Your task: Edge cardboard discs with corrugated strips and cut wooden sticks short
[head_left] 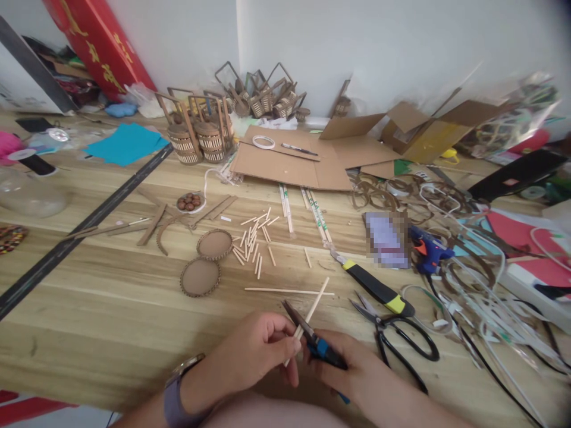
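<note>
In the lower middle, my left hand [252, 351] pinches a thin pale wooden stick [320, 297], which slants up to the right; a second stick end may show beside it. My right hand [352, 365] is closed round pliers [328, 352] with blue and black handles. Their dark jaws lie across the stick, just above my left fingertips; whether they bite on it cannot be made out. Another long stick [285, 291] lies flat beyond my hands. Farther off is a scatter of short cut sticks [252, 241], beside two round cardboard discs [200, 277] with braided rims.
Black-handled scissors [383, 324] and a yellow-black utility knife [372, 285] lie right of my hands. A blue glue gun [430, 252] sits among tangled cords. Small lidded baskets [187, 145], flattened cardboard [289, 169] and a dish of brown nuts [190, 203] are farther back.
</note>
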The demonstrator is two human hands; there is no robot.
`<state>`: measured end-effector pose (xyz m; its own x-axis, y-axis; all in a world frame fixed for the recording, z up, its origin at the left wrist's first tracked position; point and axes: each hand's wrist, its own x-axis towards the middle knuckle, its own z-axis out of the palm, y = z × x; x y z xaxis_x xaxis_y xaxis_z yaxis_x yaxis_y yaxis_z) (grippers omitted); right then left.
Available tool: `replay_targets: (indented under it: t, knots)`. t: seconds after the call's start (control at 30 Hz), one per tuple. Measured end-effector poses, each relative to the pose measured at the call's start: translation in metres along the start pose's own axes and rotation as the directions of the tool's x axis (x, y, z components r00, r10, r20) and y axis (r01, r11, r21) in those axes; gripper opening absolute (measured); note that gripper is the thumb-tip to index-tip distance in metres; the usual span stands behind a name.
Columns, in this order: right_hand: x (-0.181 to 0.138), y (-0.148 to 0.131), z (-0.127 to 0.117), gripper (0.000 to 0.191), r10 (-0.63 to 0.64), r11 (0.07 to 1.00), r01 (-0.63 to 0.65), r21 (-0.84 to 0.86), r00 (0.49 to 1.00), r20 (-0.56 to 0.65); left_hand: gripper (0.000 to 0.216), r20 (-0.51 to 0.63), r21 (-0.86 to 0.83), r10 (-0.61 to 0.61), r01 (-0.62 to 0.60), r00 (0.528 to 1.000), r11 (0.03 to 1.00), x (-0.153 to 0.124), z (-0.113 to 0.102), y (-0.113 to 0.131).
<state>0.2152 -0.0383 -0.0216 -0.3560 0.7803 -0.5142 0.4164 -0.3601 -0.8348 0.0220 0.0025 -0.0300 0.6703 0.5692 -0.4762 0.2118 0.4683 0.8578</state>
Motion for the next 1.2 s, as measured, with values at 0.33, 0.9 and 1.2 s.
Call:
replay_targets:
  t: [0.33, 0.9, 1.2]
  knots:
    - [-0.003, -0.009, -0.013, 0.022, 0.114, 0.982, -0.131, 0.137, 0.986, 0.123, 0.037, 0.032, 0.036, 0.055, -0.057, 0.998, 0.998, 0.000, 0.000, 0.000]
    - [0.003, 0.000, 0.002, 0.009, 0.008, 1.000, -0.008, -0.019, 1.000, -0.008, 0.044, 0.017, 0.155, 0.086, -0.087, 0.996, 0.984, -0.001, -0.001, 0.002]
    - [-0.001, 0.011, -0.007, 0.021, -0.110, 0.988, 0.100, -0.121, 0.991, -0.079, 0.041, -0.228, 0.342, 0.217, -0.131, 0.949, 0.931, -0.010, -0.017, 0.012]
